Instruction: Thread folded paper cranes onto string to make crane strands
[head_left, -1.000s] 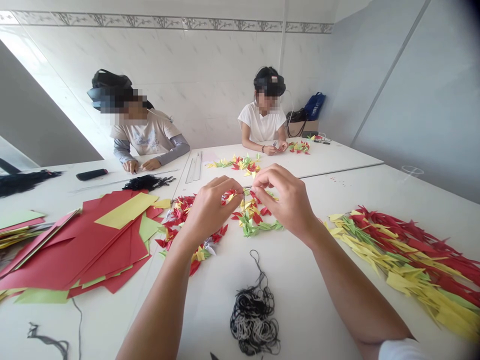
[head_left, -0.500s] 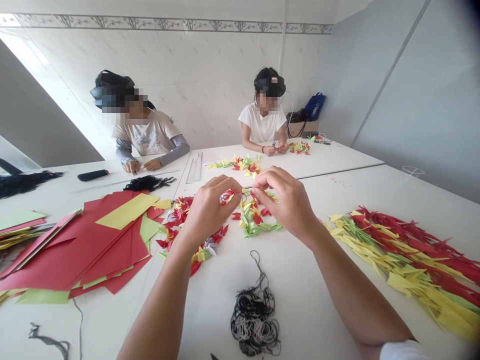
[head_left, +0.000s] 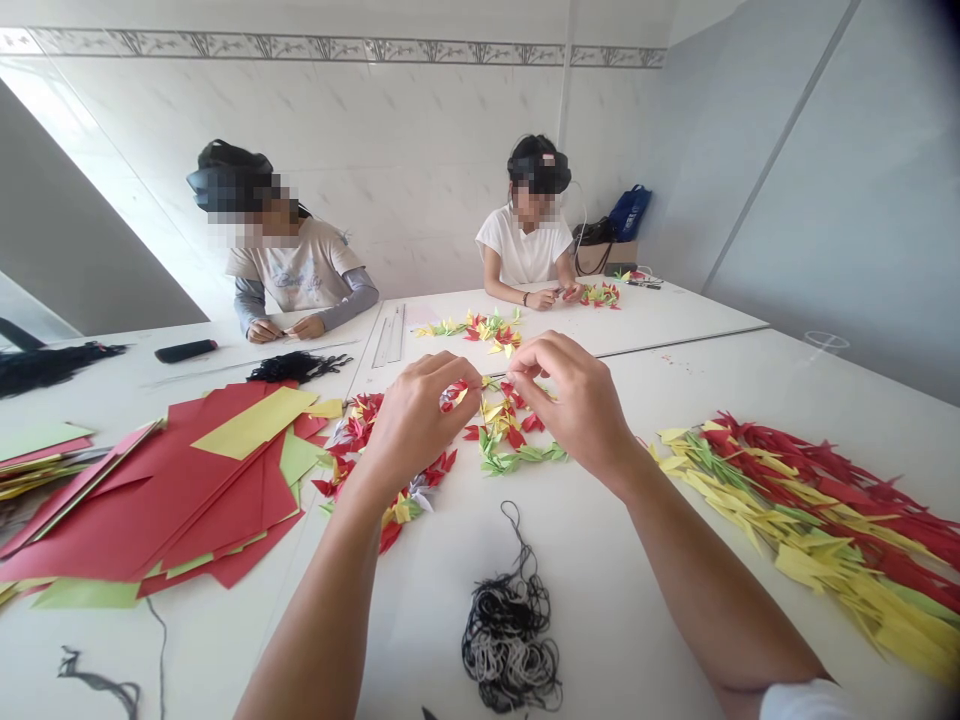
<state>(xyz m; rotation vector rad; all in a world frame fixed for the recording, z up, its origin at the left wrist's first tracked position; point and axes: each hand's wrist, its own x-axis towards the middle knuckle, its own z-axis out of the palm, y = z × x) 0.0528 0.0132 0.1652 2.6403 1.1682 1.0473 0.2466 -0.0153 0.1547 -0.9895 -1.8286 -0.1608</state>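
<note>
while both hands are held up above the white table (head_left: 420, 620), eyes are drawn straight to the fingertips. the left hand (head_left: 429, 410) is curled, its thumb and forefinger brought close at the tips, and across a small gap the same pinching shape is made by the right hand (head_left: 568, 395). whether anything is gripped in either pinch cannot be told; whatever is there is too fine to be made out. just past the fingertips, a garland (head_left: 519, 460) of folded red, yellow and green paper is seen lying on the tabletop, partly covered from view by the hands. a second garland (head_left: 421, 488), with silvery pieces mixed in, is half hidden behind the left forearm. between the forearms, nearer the camera, a tangled bundle of black and grey cord (head_left: 510, 640) is laid, one loop stretched out toward the hands. over on the right, a long heap of folded paper pieces (head_left: 795, 520) is spread in red, yellow and green; on the left, red paper sheets (head_left: 187, 480) are piled, topped by a yellow strip (head_left: 255, 422). across the table, two co-workers (head_left: 289, 270) are seated, heads bowed.
</note>
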